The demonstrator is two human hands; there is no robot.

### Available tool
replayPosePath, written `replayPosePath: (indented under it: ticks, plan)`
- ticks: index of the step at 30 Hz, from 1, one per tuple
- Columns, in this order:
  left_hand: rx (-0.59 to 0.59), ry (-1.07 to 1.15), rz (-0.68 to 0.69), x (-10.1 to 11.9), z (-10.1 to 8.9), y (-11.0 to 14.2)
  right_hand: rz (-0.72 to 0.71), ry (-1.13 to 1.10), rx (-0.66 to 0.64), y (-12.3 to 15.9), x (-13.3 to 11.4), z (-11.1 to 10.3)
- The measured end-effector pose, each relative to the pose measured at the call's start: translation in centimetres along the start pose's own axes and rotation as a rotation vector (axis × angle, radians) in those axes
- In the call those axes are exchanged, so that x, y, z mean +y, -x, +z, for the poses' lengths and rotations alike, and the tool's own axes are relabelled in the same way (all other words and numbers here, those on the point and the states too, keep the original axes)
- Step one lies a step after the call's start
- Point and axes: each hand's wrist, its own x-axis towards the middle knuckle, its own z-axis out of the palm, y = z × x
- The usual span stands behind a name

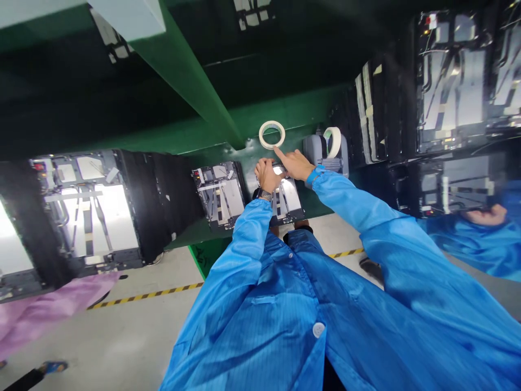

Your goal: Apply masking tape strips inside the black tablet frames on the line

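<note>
In front of me on the green bench lies a flat electronic chassis (290,196) with silver panels and dark cables. My left hand (267,175) rests over its upper left part, fingers bent and thumb apart. My right hand (296,164) is over the upper right edge, with its index finger stretched toward a roll of cream tape (262,136). That fingertip meets or nearly meets the roll's lower rim; I cannot tell which. Both hands partly hide the chassis. Right of my right hand stands a grey tape dispenser (313,149) carrying another tape roll (335,142).
A similar chassis (222,194) lies to the left, and a larger-looking one (93,212) is farther left. Dark stacked units (378,108) stand at right. A green beam (195,76) slants above the bench. Co-workers' pink (52,304) and blue (468,244) sleeves show at the sides.
</note>
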Motion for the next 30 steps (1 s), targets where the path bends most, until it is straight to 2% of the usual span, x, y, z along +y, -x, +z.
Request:
replayPosePath:
  ticks: [4, 7, 10, 13, 17, 25, 30]
  plan:
    - [0.008, 0.009, 0.004, -0.2, 0.1, 0.0, 0.071, -0.06, 0.224, 3.5, -1.1, -1.9]
    - [0.026, 0.021, 0.009, -0.3, 0.1, 0.1, 0.212, -0.152, 0.407, 7.8, -3.9, -1.4]
    - [0.027, 0.029, 0.009, -0.2, 0.0, 0.2, 0.304, -0.177, 0.32, 10.4, -7.1, 1.2]
    - [0.013, 0.016, 0.006, 0.0, -0.3, 0.3, 0.358, -0.189, 0.203, 9.9, -8.3, 4.3]
    - [0.018, -0.033, 0.024, -0.2, -0.1, 0.3, 0.402, -0.235, 0.168, 8.1, -7.5, 7.5]
    - [0.039, 0.001, 0.065, -1.4, 1.2, -0.5, 0.224, -0.288, 0.396, 8.0, -6.5, 13.0]
    - [0.048, 0.149, 0.118, -1.9, 0.1, -0.9, 0.21, -0.441, 0.547, 7.6, -6.2, 14.0]
